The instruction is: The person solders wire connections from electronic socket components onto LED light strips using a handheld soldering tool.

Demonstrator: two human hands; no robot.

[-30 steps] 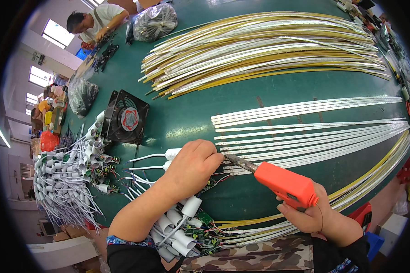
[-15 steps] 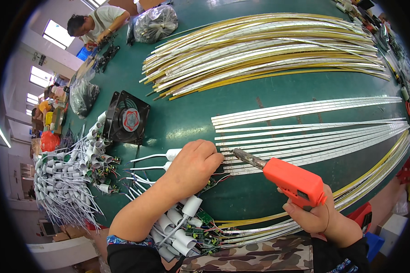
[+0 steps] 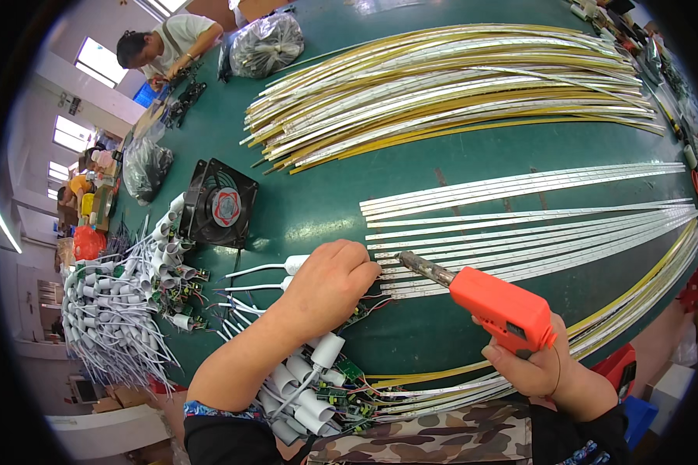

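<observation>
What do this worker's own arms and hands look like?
The left hand and right hand are gloveless, with bare forearms. The sleeves are black; the left one has a blue patterned cuff. A thin dark strand shows at the right wrist; cord or bracelet, I cannot tell.

Below and right of the black fan, the left hand hides its own fingertips and anything between them. Farther right, the right hand covers part of the red soldering iron's handle. Above the fan, the green table is cut off.
</observation>
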